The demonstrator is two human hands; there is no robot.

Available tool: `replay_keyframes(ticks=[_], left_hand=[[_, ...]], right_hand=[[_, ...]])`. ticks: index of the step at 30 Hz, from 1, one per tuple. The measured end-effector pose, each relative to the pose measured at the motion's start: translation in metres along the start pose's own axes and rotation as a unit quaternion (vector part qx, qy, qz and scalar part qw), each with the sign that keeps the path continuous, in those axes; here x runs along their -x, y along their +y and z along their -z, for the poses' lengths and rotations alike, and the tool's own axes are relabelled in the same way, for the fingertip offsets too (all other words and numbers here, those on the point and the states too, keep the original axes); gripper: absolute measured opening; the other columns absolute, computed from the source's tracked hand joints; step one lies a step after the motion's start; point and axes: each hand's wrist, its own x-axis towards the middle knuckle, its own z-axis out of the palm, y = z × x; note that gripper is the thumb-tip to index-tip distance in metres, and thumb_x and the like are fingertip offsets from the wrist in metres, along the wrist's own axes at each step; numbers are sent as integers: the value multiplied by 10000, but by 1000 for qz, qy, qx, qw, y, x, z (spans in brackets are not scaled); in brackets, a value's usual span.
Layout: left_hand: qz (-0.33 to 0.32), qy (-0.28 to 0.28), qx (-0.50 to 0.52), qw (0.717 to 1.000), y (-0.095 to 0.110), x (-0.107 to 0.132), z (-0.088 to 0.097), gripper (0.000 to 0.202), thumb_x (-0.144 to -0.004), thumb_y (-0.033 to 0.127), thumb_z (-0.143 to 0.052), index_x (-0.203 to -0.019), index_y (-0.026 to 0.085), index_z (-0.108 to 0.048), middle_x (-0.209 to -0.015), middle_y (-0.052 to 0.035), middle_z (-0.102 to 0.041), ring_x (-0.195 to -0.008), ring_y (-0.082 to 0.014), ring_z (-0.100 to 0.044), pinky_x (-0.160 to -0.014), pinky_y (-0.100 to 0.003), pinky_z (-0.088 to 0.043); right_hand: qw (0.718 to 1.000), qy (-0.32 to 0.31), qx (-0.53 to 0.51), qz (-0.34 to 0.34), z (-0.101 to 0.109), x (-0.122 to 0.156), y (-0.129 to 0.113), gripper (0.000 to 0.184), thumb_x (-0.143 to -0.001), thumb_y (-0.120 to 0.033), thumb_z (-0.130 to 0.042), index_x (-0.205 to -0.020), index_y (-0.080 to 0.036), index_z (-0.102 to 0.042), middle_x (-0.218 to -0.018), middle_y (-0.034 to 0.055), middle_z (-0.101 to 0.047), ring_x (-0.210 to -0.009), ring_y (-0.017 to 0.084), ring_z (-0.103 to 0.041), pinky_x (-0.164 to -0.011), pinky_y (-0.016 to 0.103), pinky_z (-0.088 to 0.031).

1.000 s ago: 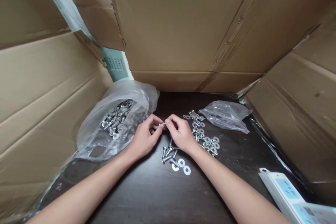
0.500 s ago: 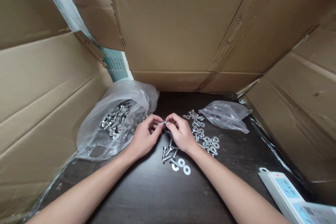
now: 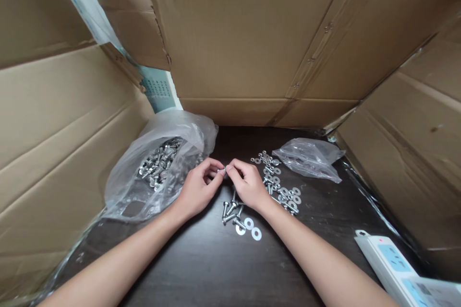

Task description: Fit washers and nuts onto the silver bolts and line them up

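Thumb and fingers of my left hand pinch a small silver bolt above the middle of the table. At the bolt's right end, my right hand closes its thumb and forefinger. Fingers cover most of the bolt, so I cannot tell whether a nut or washer sits on it. Several bolts lie in a loose group just below my hands. Flat washers rest beside that group. To the right of my right hand is a scattered pile of bolts, nuts and washers.
A clear plastic bag with many bolts lies open at left. Another thin plastic bag is at back right. A white power strip lies at front right. Cardboard walls enclose the dark table.
Both hands stay almost in place. My right fingers have shifted slightly at the bolt's end, and less of the bolt shows between the hands now.
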Motion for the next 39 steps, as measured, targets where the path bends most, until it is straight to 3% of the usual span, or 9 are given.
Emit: replay_keyframes(ticks=[4, 9, 19, 29, 34, 39], left_hand=[[-1, 2, 9, 1000, -1, 1, 0, 191, -924, 369, -634, -983, 187, -636, -889, -44, -715, -776, -184, -678, -693, -297, -515], [-3, 7, 5, 1000, -2, 0, 0, 177, -927, 357, -632, -984, 189, -639, -892, -40, -711, -777, -182, -677, -690, -293, -514], [-10, 8, -1, 1000, -1, 0, 1, 185, -929, 367, -644, -975, 188, -647, -888, -37, -724, -777, -183, -690, -666, -278, -517], [9, 19, 15, 1000, -3, 0, 0, 184, -933, 371, -629, -981, 194, -616, -842, -29, -700, -743, -186, -683, -643, -281, -513], [8, 13, 16, 1000, -5, 0, 0, 190, -937, 380, -631, -982, 196, -615, -812, -18, -696, -745, -184, -690, -644, -275, -518], [4, 15, 18, 1000, -3, 0, 0, 184, -936, 369, -630, -977, 191, -618, -827, -24, -705, -744, -181, -687, -642, -276, -517]], right_hand=[[1000, 12, 1, -1, 0, 0, 1, 374, -1001, -362, -437, -657, -217, -473, -631, -15, -490, -623, 153, -477, -612, 290, -360], [1000, 14, -20, 9, 1, 0, 1, 181, -938, -269, -487, -775, -218, -548, -731, -1, -567, -704, 168, -538, -655, 288, -406], [999, 22, -28, 30, -1, 1, 1, 43, -860, -194, -552, -825, -214, -564, -779, -1, -568, -698, 156, -542, -636, 284, -436], [995, 59, -56, 66, -2, 2, 2, 94, -814, -136, -556, -821, -216, -606, -860, 24, -573, -690, 151, -546, -585, 282, -437], [995, 70, -55, 46, -2, 1, 6, 187, -795, -132, -562, -927, -215, -665, -887, 28, -595, -713, 154, -569, -601, 280, -454], [995, 60, -60, 51, -2, 1, 3, 120, -823, -151, -576, -862, -209, -673, -916, 41, -617, -682, 147, -568, -572, 286, -437]])
